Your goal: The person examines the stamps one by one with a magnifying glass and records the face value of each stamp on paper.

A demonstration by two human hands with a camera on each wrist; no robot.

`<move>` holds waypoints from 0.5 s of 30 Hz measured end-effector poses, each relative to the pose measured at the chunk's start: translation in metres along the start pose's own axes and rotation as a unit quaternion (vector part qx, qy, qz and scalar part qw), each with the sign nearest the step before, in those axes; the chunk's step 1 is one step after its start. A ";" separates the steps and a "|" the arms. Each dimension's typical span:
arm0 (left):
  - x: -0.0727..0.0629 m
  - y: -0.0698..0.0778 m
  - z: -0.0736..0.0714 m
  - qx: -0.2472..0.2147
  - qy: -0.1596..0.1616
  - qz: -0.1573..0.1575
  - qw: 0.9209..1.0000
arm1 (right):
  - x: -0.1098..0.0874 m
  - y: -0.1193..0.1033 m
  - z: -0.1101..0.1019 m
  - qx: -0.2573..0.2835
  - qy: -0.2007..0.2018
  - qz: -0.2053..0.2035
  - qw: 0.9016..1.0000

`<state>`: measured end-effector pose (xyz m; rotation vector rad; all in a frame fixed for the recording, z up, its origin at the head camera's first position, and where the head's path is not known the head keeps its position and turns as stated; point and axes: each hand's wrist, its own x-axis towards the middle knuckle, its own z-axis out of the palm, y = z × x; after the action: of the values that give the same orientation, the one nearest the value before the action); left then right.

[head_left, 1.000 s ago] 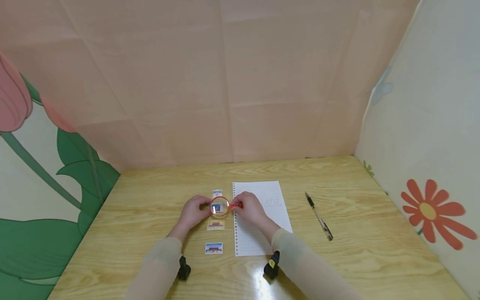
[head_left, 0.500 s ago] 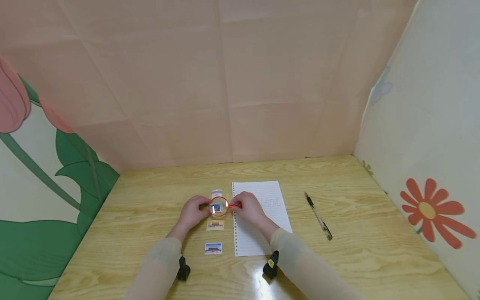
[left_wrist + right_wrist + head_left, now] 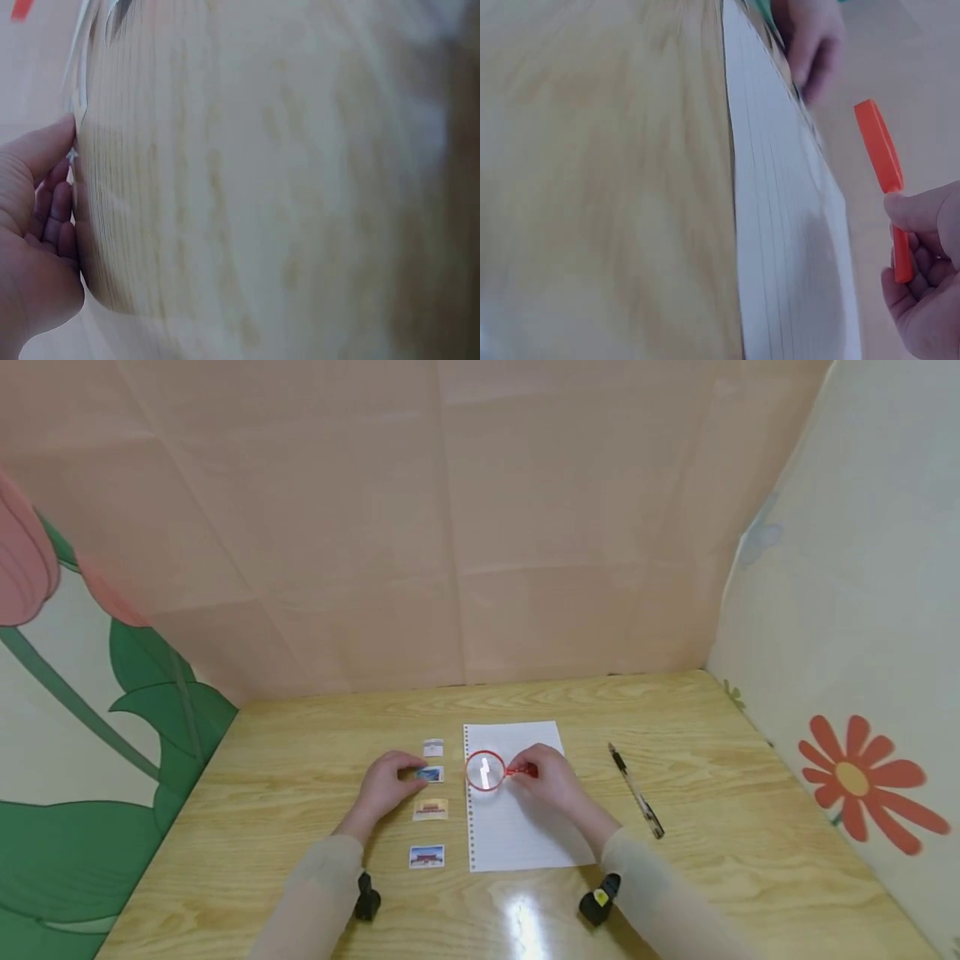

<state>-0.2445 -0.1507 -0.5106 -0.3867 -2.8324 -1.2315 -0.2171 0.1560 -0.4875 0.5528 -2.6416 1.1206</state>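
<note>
In the head view my right hand [image 3: 550, 778] pinches a red magnifying glass [image 3: 506, 772] by its handle, the lens held over the left part of the lined sheet [image 3: 517, 843]. The right wrist view shows its orange-red handle [image 3: 902, 255] between thumb and fingers. My left hand [image 3: 386, 785] rests on the table, thumb and index fingertips apart at the left edge of a small blue-green stamp [image 3: 432, 774]. In the left wrist view the left thumb [image 3: 52, 142] reaches forward and the other fingers bend loosely.
One pale stamp [image 3: 433, 747] lies above the touched one. Below it are an orange-tan stamp [image 3: 431, 810] and a stamp with a red building [image 3: 427, 857]. A black pen [image 3: 636, 792] lies right of the sheet, on the wooden table [image 3: 720, 877].
My right hand has moved right with the magnifying glass, from over the blue-green stamp to over the sheet. The left hand has stayed by that stamp.
</note>
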 end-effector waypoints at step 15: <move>-0.003 0.003 -0.002 0.001 -0.002 -0.003 1.000 | -0.064 0.081 -0.124 -0.055 0.062 0.092 0.992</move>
<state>-0.2414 -0.1505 -0.5078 -0.3818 -2.8405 -1.2299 -0.1862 0.3135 -0.4765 0.2135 -2.6673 1.0128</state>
